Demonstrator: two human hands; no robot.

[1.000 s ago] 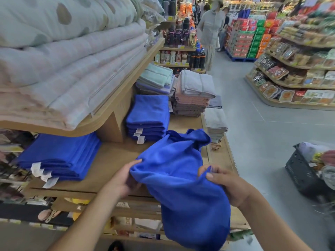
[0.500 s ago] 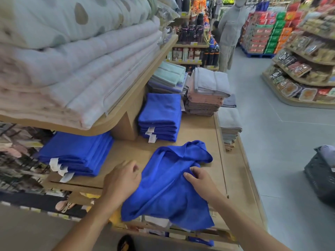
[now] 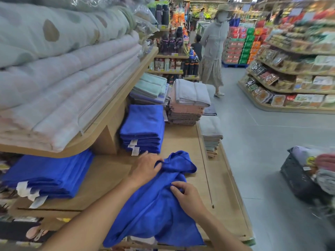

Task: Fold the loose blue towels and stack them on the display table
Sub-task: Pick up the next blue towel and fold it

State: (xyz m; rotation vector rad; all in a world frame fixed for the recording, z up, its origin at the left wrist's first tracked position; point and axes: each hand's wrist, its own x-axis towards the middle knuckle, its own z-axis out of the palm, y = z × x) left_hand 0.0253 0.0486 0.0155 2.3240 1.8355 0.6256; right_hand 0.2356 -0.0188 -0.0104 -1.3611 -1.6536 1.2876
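Note:
A loose blue towel [image 3: 155, 205] lies crumpled on the wooden display table [image 3: 183, 140], its near end hanging over the front edge. My left hand [image 3: 145, 169] grips the towel's far bunched part. My right hand [image 3: 186, 196] pinches the cloth nearer to me, at the towel's right side. A stack of folded blue towels [image 3: 143, 127] with white tags stands behind the loose one. A second folded blue stack [image 3: 49, 174] lies to the left under the upper shelf.
Quilts [image 3: 59, 69] fill the upper shelf at left. Pink and grey towel stacks [image 3: 186, 104] stand at the table's back; grey ones [image 3: 211, 133] lie on a lower ledge. A dark basket [image 3: 301, 180] of cloths sits on the aisle floor, right. A person [image 3: 213, 49] stands far down the aisle.
The towel has been laid down from a held-up bunch onto the table. My left hand has moved forward and right onto the towel's far end; my right hand shifted slightly along the cloth.

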